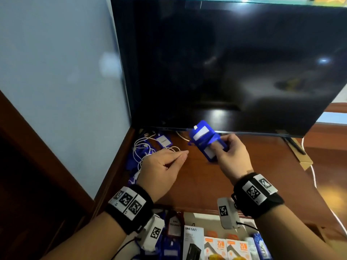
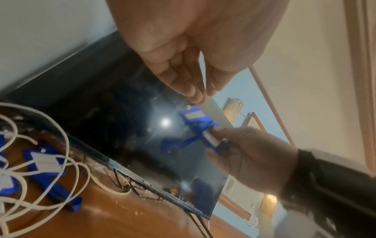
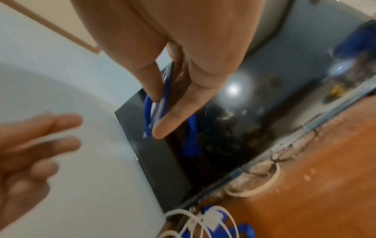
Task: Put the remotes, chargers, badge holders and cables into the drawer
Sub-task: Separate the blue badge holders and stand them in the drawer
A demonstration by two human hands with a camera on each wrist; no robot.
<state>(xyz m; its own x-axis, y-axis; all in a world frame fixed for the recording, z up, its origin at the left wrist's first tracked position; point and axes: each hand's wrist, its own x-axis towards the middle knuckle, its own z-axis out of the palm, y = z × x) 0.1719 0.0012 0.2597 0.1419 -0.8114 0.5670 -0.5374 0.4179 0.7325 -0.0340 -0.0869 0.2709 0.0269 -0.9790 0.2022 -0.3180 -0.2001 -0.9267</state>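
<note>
My right hand [image 1: 224, 147] pinches a pair of blue badge holders [image 1: 203, 136] with white cards, lifted above the wooden tabletop in front of the TV; the right wrist view shows them edge-on between thumb and fingers [image 3: 162, 103]. The left wrist view shows the same badge holders [image 2: 195, 122]. My left hand [image 1: 174, 156] hovers to their left with straight fingers and holds nothing. A tangle of white cables [image 1: 144, 149] and more blue badge holders [image 1: 164, 141] lie at the table's back left corner. The open drawer [image 1: 187, 218] below holds charger boxes [image 1: 217, 248] and badge holders.
A large dark TV [image 1: 225, 62] stands at the back of the wooden table [image 1: 253, 156]. A pale wall [image 1: 56, 91] borders the left side. A white cord [image 1: 315, 184] runs along the table's right edge past a cardboard piece [image 1: 305, 162].
</note>
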